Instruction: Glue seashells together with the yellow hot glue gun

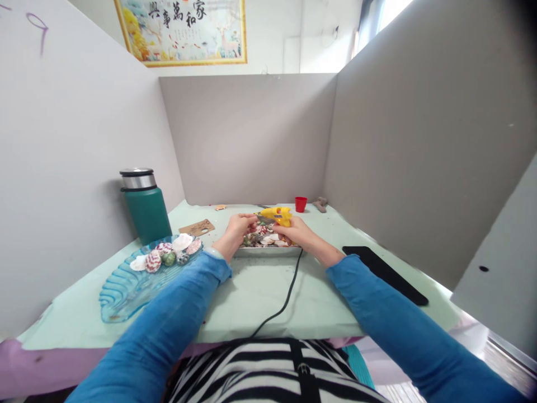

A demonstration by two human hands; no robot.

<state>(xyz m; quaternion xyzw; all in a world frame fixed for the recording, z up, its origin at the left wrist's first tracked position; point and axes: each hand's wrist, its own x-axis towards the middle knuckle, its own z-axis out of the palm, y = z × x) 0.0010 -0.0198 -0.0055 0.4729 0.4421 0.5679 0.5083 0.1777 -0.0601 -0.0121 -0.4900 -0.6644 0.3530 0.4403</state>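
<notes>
My right hand (293, 232) is wrapped round the handle of a yellow glue gun (274, 215), whose nozzle points left. A black cord (289, 296) runs from below that hand down to the table's front edge. Close to the nozzle, the fingers of my left hand (240, 225) are pinched together; what they hold, if anything, is too small to make out. Beneath both hands lies a shallow tray (268, 252) filled with seashells (268, 239), partly covered by my hands.
On the left stand a green bottle (147, 215) and a blue glass dish (126, 296) bearing several shells (168, 254). Behind the dish lies a brown card (198, 228). A red cup (301, 205) and a greyish piece (320, 205) sit at the back; a black mat (384, 274) lies right.
</notes>
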